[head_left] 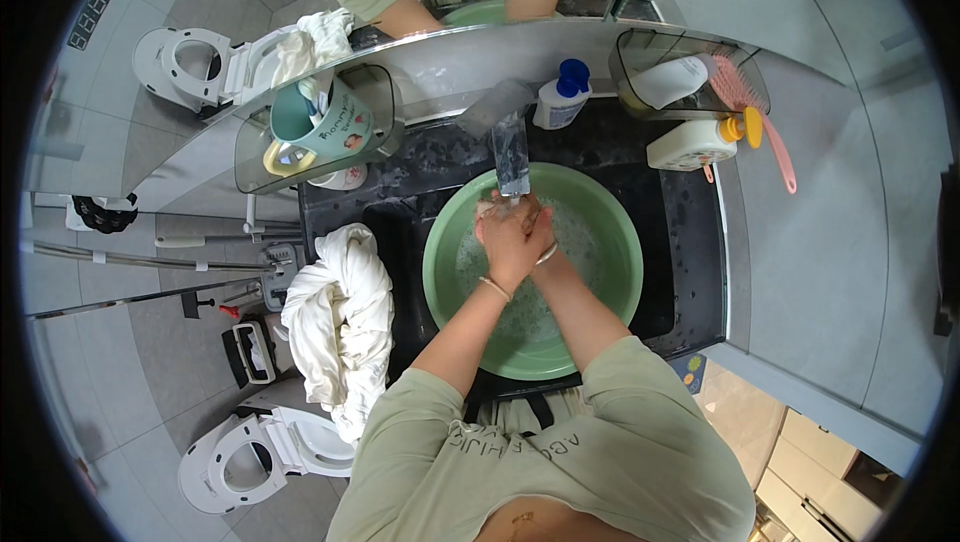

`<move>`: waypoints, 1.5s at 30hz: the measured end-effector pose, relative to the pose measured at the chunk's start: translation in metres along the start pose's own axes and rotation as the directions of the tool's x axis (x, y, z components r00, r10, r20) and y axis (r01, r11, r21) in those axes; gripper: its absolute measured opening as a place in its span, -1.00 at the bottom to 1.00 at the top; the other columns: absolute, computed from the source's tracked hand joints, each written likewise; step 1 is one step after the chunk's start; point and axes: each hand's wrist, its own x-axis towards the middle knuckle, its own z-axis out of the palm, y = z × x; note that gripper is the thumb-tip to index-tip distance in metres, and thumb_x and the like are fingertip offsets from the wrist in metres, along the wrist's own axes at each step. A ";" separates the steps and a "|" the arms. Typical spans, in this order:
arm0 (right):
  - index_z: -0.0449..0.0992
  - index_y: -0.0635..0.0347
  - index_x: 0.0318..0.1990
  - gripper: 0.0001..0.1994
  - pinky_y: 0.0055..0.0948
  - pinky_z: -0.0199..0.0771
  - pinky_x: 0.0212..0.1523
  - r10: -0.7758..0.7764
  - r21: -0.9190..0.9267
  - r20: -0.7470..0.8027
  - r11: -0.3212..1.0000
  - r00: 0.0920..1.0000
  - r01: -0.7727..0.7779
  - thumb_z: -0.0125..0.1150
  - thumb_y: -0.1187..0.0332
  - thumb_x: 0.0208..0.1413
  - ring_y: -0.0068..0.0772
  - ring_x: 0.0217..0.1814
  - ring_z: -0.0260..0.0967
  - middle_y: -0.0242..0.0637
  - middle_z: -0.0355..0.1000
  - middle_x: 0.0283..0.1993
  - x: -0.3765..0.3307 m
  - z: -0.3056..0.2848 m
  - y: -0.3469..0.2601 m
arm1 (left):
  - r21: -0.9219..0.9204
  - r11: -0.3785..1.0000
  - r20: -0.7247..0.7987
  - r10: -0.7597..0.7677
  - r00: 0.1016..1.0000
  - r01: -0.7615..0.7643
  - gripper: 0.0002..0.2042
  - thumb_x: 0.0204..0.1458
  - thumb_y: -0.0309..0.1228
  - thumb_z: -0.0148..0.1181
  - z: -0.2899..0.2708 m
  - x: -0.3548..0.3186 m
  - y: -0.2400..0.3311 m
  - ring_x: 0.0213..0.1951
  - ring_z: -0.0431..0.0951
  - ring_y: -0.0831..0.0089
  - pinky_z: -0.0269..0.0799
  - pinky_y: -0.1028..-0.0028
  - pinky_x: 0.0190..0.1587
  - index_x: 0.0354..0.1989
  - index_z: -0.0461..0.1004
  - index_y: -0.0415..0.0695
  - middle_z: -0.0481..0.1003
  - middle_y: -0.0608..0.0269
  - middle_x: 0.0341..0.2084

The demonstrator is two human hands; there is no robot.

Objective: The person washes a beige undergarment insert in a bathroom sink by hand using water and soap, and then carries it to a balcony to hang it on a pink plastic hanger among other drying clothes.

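Over the black counter (698, 287), forearms (455, 347) converge, left hand (511, 244) against right hand (543, 233), each grip unclear.

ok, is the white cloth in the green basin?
No, the cloth lies in a heap to the left of the basin, outside its rim.

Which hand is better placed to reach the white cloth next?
Probably the left hand. The white cloth lies left of the green basin, on that hand's side. The right hand, touching the left under the tap, would likely have to cross over.
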 end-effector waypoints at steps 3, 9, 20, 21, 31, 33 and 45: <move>0.35 0.17 -0.11 -0.70 -0.32 0.28 0.00 -0.062 -0.001 0.077 0.998 0.995 0.062 -0.11 0.17 0.15 -0.32 -0.06 0.31 -0.26 0.37 -0.13 0.006 -0.020 0.008 | -0.011 0.999 0.060 -0.031 0.998 0.032 -0.79 -0.06 -0.33 0.07 0.002 0.001 0.001 -0.65 0.34 0.01 0.20 0.20 -0.59 -0.61 0.37 -0.21 0.37 0.00 -0.69; 0.34 0.19 -0.09 -0.70 -0.34 0.28 -0.02 -0.177 -0.176 -0.074 0.971 0.981 0.162 -0.10 0.19 0.14 -0.34 -0.05 0.30 -0.28 0.37 -0.12 -0.002 -0.047 0.013 | -0.046 0.978 0.154 -0.195 0.969 0.204 -0.73 0.04 -0.31 0.00 0.010 -0.010 -0.026 -0.65 0.35 0.13 0.22 0.25 -0.57 -0.61 0.33 -0.22 0.34 0.01 -0.71; 0.32 0.22 -0.25 -0.82 -0.58 0.30 -0.26 -0.605 -0.947 -0.013 0.264 0.796 0.186 -0.03 0.57 -0.06 -0.56 -0.30 0.30 -0.42 0.34 -0.34 -0.092 0.069 -0.029 | -0.198 0.913 0.342 -0.276 0.898 0.357 -0.68 -0.12 -0.56 0.12 -0.065 -0.043 -0.028 -0.27 0.39 0.32 0.32 0.45 -0.17 -0.12 0.33 -0.21 0.38 0.13 -0.25; 0.31 0.22 -0.27 -0.83 -0.60 0.30 -0.25 -0.587 -0.975 0.063 0.135 0.807 0.175 -0.02 0.57 -0.08 -0.59 -0.30 0.30 -0.43 0.33 -0.36 -0.092 0.079 -0.021 | -0.199 0.894 0.391 -0.303 0.869 0.401 -0.52 -0.20 -0.62 0.17 -0.065 -0.044 -0.019 -0.19 0.35 0.34 0.32 0.44 -0.15 -0.01 0.27 -0.14 0.31 0.16 -0.12; 0.37 0.25 -0.30 -0.79 -0.50 0.31 -0.04 -0.337 -0.941 0.310 -0.241 0.889 0.237 -0.04 0.64 -0.16 -0.41 -0.05 0.32 -0.25 0.31 -0.05 -0.081 0.096 0.025 | -0.490 0.600 0.495 -0.405 0.769 0.632 -0.56 -0.09 -0.67 -0.06 -0.037 -0.033 -0.026 -0.08 0.39 0.40 0.29 0.51 -0.04 0.05 0.25 -0.18 0.36 0.20 -0.08; 0.36 0.23 -0.20 -0.72 -0.43 0.29 0.00 -0.407 -0.961 0.272 -0.076 0.872 0.265 -0.02 0.64 -0.14 -0.35 0.01 0.29 -0.22 0.26 0.04 -0.077 0.070 0.009 | -0.503 0.422 0.556 -0.510 0.656 0.754 -0.58 -0.05 -0.72 -0.17 -0.044 -0.033 -0.040 -0.10 0.41 0.42 0.33 0.53 -0.09 0.05 0.22 -0.24 0.35 0.22 -0.08; 0.26 0.22 0.03 -0.64 -0.34 0.29 0.02 -0.374 -0.756 0.004 0.606 0.927 0.248 -0.11 0.25 0.12 -0.34 0.01 0.27 -0.22 0.29 0.00 -0.044 0.015 0.012 | -0.734 -0.021 0.542 -0.622 0.566 0.679 -0.48 0.05 -0.50 0.00 -0.042 -0.011 -0.038 -0.06 0.36 0.37 0.30 0.41 -0.04 0.19 -0.01 -0.08 0.28 0.19 -0.02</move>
